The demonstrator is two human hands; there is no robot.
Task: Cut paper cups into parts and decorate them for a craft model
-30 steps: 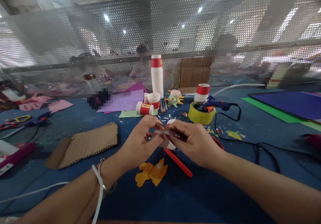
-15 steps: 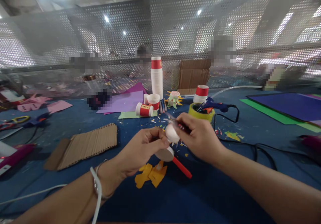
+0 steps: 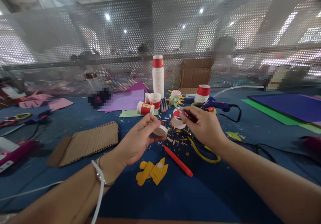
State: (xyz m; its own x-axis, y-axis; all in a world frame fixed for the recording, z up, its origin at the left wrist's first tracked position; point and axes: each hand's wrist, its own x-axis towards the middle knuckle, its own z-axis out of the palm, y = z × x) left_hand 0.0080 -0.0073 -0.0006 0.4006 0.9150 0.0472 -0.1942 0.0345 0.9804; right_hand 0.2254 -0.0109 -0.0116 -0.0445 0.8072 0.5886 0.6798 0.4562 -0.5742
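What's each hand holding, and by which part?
Left hand: white disc, by its edge. Right hand: dark tool, mostly hidden; held part can't be told.

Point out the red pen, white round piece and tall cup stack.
Red pen (image 3: 178, 160), head view: mid-barrel.
White round piece (image 3: 161, 131), head view: visible middle.
Tall cup stack (image 3: 158, 79), head view: white section.

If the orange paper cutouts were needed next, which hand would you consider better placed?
Left, probably: the left hand is nearer the orange paper cutouts, though it holds a white round piece. The right hand is farther off, gripping a partly hidden dark tool.
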